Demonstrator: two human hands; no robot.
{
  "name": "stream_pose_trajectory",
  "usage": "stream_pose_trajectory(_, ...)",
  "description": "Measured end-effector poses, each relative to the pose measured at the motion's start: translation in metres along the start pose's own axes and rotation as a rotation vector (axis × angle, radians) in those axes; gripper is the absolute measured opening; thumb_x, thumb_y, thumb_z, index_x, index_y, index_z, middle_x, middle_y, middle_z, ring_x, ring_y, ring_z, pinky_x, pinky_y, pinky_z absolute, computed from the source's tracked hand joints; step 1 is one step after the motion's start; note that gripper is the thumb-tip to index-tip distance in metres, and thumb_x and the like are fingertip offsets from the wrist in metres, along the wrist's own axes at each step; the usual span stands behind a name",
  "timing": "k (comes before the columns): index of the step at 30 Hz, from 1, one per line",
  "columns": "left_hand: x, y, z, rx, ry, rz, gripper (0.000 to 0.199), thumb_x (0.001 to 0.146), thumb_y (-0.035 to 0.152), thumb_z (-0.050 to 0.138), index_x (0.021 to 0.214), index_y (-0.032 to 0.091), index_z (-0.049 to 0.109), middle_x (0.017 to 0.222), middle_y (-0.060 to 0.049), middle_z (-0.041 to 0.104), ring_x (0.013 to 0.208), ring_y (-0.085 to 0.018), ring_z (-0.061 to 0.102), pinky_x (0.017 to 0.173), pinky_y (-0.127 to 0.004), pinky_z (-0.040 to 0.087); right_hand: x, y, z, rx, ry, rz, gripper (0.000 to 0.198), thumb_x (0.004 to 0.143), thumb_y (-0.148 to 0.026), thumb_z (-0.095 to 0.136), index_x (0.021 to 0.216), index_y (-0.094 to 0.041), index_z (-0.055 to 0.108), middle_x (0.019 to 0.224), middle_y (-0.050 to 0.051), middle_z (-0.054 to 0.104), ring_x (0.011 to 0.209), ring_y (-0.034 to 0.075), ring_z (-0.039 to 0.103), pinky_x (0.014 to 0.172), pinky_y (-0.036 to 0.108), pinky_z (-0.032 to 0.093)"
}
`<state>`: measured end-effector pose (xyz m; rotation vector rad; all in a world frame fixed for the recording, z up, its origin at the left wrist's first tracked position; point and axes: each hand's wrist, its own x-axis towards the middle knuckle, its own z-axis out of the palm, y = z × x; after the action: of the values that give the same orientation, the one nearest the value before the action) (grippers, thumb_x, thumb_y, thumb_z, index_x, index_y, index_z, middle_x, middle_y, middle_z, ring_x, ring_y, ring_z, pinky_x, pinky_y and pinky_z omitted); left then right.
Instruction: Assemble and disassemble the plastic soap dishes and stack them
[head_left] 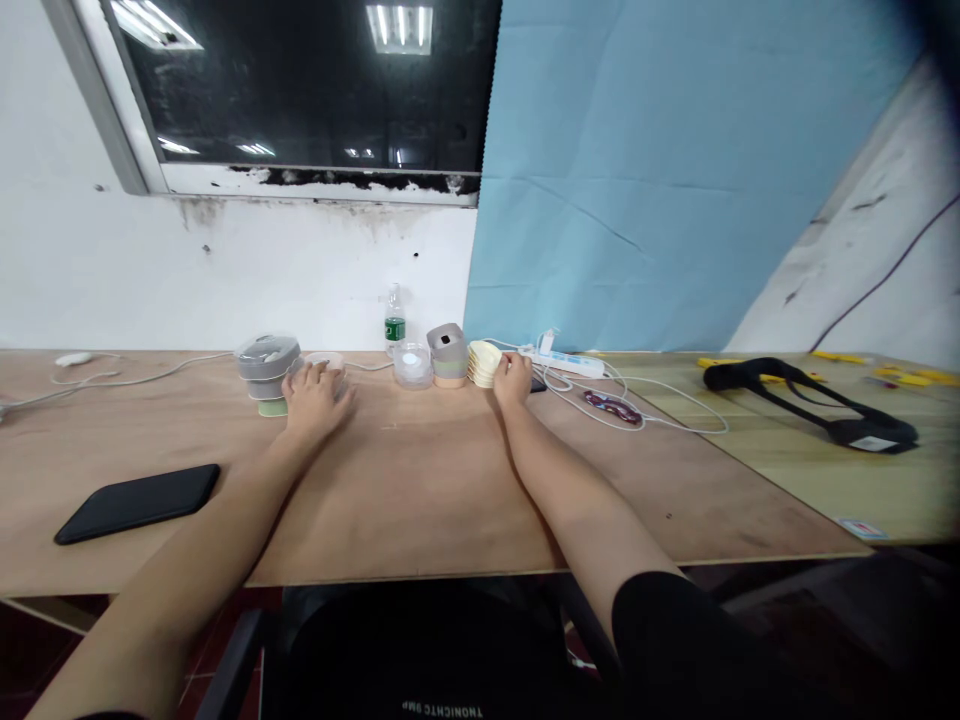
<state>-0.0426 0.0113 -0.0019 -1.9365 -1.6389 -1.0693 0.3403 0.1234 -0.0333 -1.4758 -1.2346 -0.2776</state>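
Observation:
My left hand (318, 400) is over the table with its fingers apart, in front of a translucent round container (330, 360); whether the fingertips touch it is hidden. To its left stands a grey container (268, 372) with a clear lid and a green base. My right hand (513, 379) has its fingers closed at the right edge of a stack of cream-coloured ridged cups (481, 364). Left of that stack are a grey holder (448, 355) with a peach base and a clear round tub (413, 366).
A bottle (394, 320) with a green label stands by the wall. A black phone-like slab (139, 503) lies front left. On the right are a power strip (571, 363), white cables, a dark red patterned item (613, 407) and a black padded frame (814, 402).

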Motion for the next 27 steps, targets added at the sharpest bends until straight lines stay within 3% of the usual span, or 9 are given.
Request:
stream_pose_trajectory(7, -0.001, 0.010, -0.004, -0.022, -0.004, 0.090, 0.035, 0.086, 0.039, 0.052, 0.115, 0.022, 0.062, 0.118, -0.013, 0.063, 0.114, -0.033, 0.051, 0.108, -0.060, 0.013, 0.000, -0.007, -0.001, 0.047, 0.018, -0.048, 0.033, 0.091, -0.031, 0.035, 0.104, -0.014, 0.060, 0.101, 0.013, 0.059, 0.098, 0.023, 0.050, 0.091, 0.036, 0.038)
stream_pose_trajectory(11, -0.002, 0.013, -0.001, 0.013, 0.011, 0.066, 0.038, 0.080, 0.049, 0.059, 0.109, 0.025, 0.065, 0.126, -0.012, 0.057, 0.118, -0.035, 0.048, 0.107, -0.059, 0.018, 0.000, -0.007, -0.001, 0.062, 0.017, -0.043, 0.033, 0.090, -0.032, 0.036, 0.104, -0.014, 0.059, 0.100, 0.013, 0.059, 0.097, 0.023, 0.050, 0.091, 0.036, 0.038)
stream_pose_trajectory(16, -0.003, 0.010, 0.003, -0.044, -0.168, 0.133, 0.051, 0.076, 0.054, 0.062, 0.119, 0.027, 0.060, 0.134, -0.011, 0.050, 0.113, -0.033, 0.053, 0.099, -0.048, 0.038, -0.001, -0.005, 0.000, 0.081, 0.019, -0.042, 0.033, 0.089, -0.034, 0.037, 0.104, -0.014, 0.059, 0.101, 0.013, 0.059, 0.097, 0.023, 0.051, 0.091, 0.037, 0.039)
stream_pose_trajectory(21, -0.008, 0.017, 0.006, -0.220, -0.368, 0.305, 0.055, 0.079, 0.057, 0.057, 0.123, 0.024, 0.057, 0.129, -0.011, 0.053, 0.110, -0.028, 0.057, 0.095, -0.042, 0.045, -0.002, -0.014, -0.004, 0.105, 0.065, -0.090, 0.034, 0.091, -0.035, 0.036, 0.104, -0.014, 0.059, 0.099, 0.013, 0.059, 0.094, 0.023, 0.051, 0.089, 0.037, 0.040)
stream_pose_trajectory(24, -0.012, 0.026, 0.007, -0.325, -0.467, 0.341, 0.056, 0.083, 0.057, 0.052, 0.128, 0.024, 0.053, 0.130, -0.011, 0.053, 0.109, -0.027, 0.058, 0.093, -0.040, 0.048, -0.006, -0.026, -0.008, 0.118, 0.060, -0.191, 0.035, 0.093, -0.036, 0.034, 0.106, -0.014, 0.058, 0.099, 0.012, 0.059, 0.095, 0.023, 0.051, 0.089, 0.036, 0.040)
stream_pose_trajectory(27, -0.015, 0.030, 0.006, -0.324, -0.499, 0.301, 0.062, 0.082, 0.060, 0.052, 0.133, 0.024, 0.049, 0.136, -0.012, 0.048, 0.111, -0.030, 0.058, 0.091, -0.041, 0.049, -0.016, -0.044, -0.009, 0.143, -0.030, -0.355, 0.033, 0.093, -0.034, 0.035, 0.108, -0.015, 0.058, 0.100, 0.012, 0.060, 0.098, 0.024, 0.051, 0.091, 0.037, 0.040)
